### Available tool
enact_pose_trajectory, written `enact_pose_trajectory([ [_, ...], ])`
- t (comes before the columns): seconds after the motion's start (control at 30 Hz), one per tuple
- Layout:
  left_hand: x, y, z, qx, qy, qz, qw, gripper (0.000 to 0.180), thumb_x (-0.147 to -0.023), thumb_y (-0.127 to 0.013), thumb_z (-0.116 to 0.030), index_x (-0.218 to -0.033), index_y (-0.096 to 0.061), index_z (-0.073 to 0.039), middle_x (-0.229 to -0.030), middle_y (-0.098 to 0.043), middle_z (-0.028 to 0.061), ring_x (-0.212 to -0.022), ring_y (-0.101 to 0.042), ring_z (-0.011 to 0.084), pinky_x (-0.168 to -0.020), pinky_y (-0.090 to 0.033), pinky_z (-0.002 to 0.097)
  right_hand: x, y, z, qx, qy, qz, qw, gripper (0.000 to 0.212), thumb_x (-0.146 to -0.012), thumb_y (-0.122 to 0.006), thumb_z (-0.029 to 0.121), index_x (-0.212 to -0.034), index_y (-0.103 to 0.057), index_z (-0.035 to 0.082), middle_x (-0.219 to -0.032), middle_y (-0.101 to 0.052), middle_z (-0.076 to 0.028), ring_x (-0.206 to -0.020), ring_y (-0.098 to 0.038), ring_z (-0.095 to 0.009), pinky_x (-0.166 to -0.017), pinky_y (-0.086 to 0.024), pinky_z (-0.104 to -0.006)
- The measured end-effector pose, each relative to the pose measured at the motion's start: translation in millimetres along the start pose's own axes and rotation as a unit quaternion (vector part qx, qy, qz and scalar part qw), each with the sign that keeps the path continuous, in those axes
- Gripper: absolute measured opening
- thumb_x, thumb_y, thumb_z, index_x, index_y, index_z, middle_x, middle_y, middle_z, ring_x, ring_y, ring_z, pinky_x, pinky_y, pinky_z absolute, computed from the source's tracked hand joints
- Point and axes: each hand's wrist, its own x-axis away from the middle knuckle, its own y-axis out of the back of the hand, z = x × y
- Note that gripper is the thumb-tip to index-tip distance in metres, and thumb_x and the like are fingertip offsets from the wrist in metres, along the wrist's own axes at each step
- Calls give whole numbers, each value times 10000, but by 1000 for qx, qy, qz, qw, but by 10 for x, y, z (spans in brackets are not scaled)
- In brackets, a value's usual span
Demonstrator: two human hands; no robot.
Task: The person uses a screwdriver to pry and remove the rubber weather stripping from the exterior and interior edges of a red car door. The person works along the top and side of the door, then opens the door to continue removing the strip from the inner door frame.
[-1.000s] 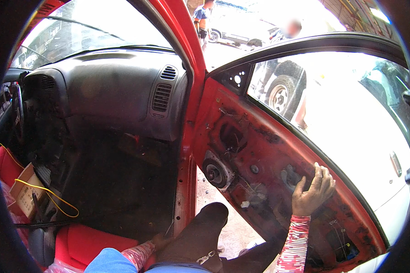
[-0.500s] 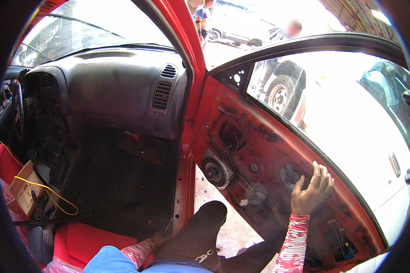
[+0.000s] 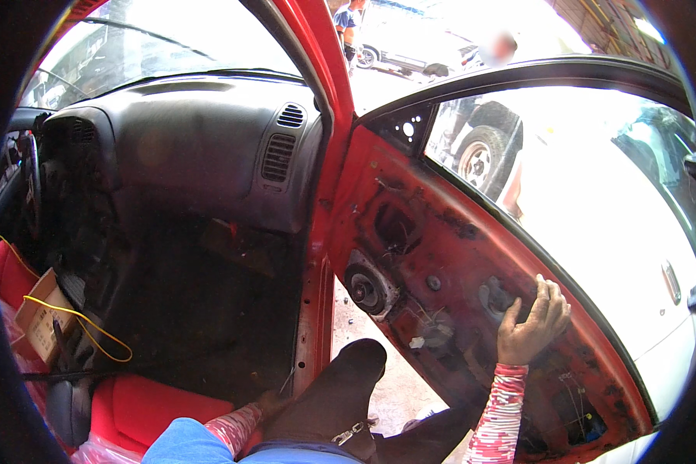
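My right hand point(image 3: 532, 325) lies against the upper part of the stripped red car door point(image 3: 479, 224), fingers stretched out and nothing held. Low beside my thigh, my left hand point(image 3: 272, 402) is in shadow and its fingers are partly hidden. A thin metal rod point(image 3: 288, 380) sticks up from that hand, which seems closed around its lower end. The door stands wide open with its inner metal bare. A round speaker point(image 3: 366, 286) sits in its lower front corner, and a small white connector point(image 3: 417, 342) hangs on wires near it.
The red door pillar point(image 3: 317, 309) stands between the cabin and the door. At left are a red seat point(image 3: 155, 410), an open cardboard box point(image 3: 42, 317) and a looped yellow cable point(image 3: 93, 332). A white car point(image 3: 588, 209) stands close behind the door; people are farther off.
The view has shifted slightly, so the car and door appear a little to the right. Both hands keep their places, the right on the door and the left by my thigh.
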Motion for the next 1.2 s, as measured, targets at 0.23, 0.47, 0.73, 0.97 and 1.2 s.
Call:
enact_pose_trajectory([
  [0.23, 86, 47, -92, 1, -11, -17, 1000, 981, -802, -640, -765, -1303, -645, 79, -1332, -628, 329, -1269, -602, 451, -1072, -463, 480, -13, 19, 2, -5, 5, -5, 1000, 554, -788, -711, 115, -1333, -619, 72, -1317, -592, -133, -1271, -521, -337, -1155, -312, -560],
  [0.47, -74, -29, 85, 41, 12, -2, 999, 1013, -796, -644, -770, -1331, -619, 90, -1357, -609, 333, -1298, -585, 443, -1104, -447, 466, -11, 28, 8, -7, 1, -2, 1000, 551, -788, -711, 116, -1331, -623, 75, -1314, -594, -130, -1271, -520, -337, -1158, -312, -561],
  [0.73, 315, 155, -397, -29, 7, -9, 1000, 1024, -793, -642, -783, -1340, -618, 83, -1356, -616, 324, -1287, -593, 443, -1094, -456, 464, -4, 37, 12, -6, -5, 7, 1000, 572, -784, -715, 112, -1346, -615, 82, -1326, -588, -125, -1291, -512, -329, -1178, -295, -565],
  [0.97, 371, 156, -433, -9, 0, -49, 999, 1005, -791, -650, -782, -1350, -628, 53, -1347, -628, 312, -1274, -605, 439, -1088, -458, 460, -5, 35, 11, -9, -4, 5, 1000, 589, -771, -725, 104, -1350, -615, 83, -1327, -590, -122, -1292, -512, -325, -1179, -297, -561],
  [1.2, 258, 131, -332, -17, -15, -28, 999, 1033, -793, -647, -788, -1344, -614, 85, -1350, -618, 324, -1278, -598, 441, -1077, -460, 465, -6, 33, 8, -2, -4, 7, 1000, 580, -775, -723, 108, -1344, -618, 80, -1326, -593, -126, -1282, -519, -329, -1172, -303, -559],
])
